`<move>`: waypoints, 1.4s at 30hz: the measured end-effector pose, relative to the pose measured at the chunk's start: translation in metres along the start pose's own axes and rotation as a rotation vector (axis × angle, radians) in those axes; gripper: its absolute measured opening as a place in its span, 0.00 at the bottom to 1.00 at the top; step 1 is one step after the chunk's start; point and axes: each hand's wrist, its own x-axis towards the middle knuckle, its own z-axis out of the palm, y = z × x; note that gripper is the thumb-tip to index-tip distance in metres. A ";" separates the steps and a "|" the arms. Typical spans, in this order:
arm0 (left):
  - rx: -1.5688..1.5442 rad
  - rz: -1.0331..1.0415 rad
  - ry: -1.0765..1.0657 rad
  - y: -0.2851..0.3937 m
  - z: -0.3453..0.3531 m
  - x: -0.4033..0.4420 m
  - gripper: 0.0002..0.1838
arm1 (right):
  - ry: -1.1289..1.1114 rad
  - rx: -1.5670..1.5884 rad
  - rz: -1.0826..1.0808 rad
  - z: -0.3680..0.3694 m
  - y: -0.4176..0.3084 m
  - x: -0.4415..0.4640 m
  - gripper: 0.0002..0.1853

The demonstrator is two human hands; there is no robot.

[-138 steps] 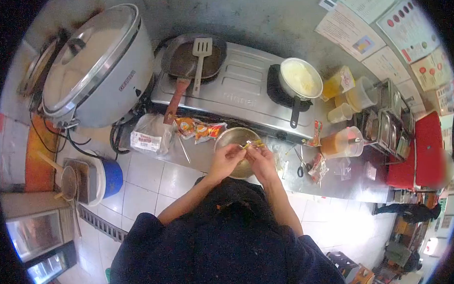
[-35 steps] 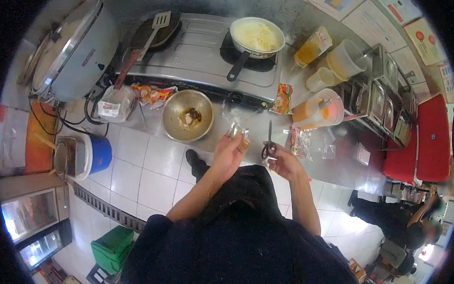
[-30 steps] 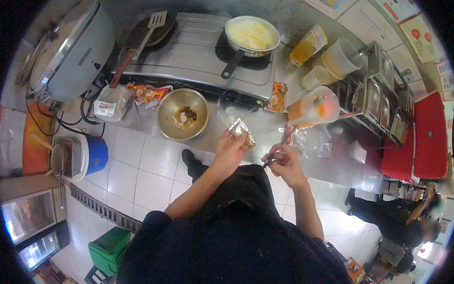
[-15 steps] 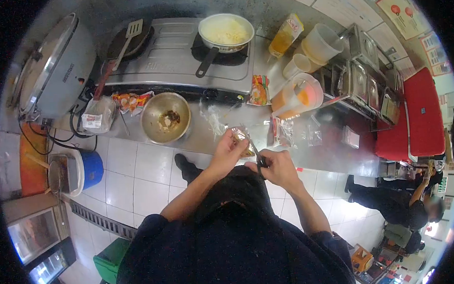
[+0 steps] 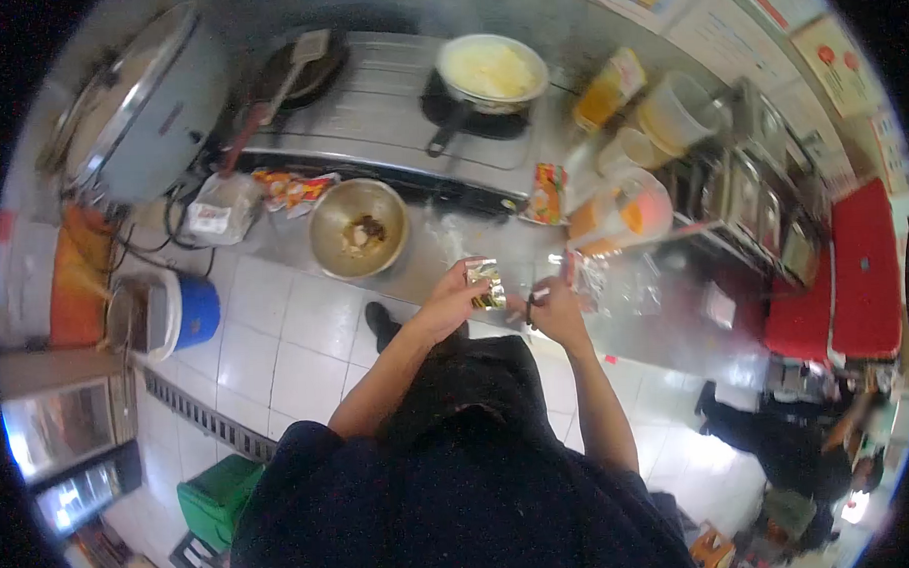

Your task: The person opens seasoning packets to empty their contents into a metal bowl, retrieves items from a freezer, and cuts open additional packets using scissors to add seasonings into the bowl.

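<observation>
A small shiny foil sachet [image 5: 487, 285] is pinched in my left hand [image 5: 451, 302], over the counter's front edge. To its right, my right hand [image 5: 558, 312] has its fingers round the dark handles of the scissors [image 5: 531, 307], whose blades are blurred; they stand apart from the sachet. Left of my hands sits a metal bowl [image 5: 358, 228] with dark and pale seasoning at its bottom. A crumpled clear wrapper [image 5: 447, 234] lies between the bowl and the sachet. Behind, a pan [image 5: 492, 74] of pale, steaming food rests on the stove [image 5: 369, 117].
Right of the stove stand a jug of orange liquid [image 5: 622, 213], a yellow pouch [image 5: 609, 90] and metal containers [image 5: 742, 189]. A noodle packet [image 5: 547, 193] lies nearby. A large cooker [image 5: 153, 114] is at the left, a blue bucket [image 5: 197, 311] below. Another person [image 5: 780, 438] is at the right.
The scissors were against the sachet half a second ago and are now apart from it, to the right. Earlier both my hands were over the bowl. The view has shifted.
</observation>
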 end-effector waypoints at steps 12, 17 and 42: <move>1.553 0.574 0.531 0.162 -0.150 -0.037 0.07 | -0.170 -0.861 -0.117 0.025 0.038 0.085 0.18; 1.793 0.329 0.335 0.166 -0.191 -0.006 0.06 | -0.126 -0.531 -0.240 0.069 -0.104 0.102 0.12; 1.555 0.501 0.067 0.172 -0.239 0.012 0.09 | -0.139 -0.587 -0.289 0.226 -0.214 0.145 0.06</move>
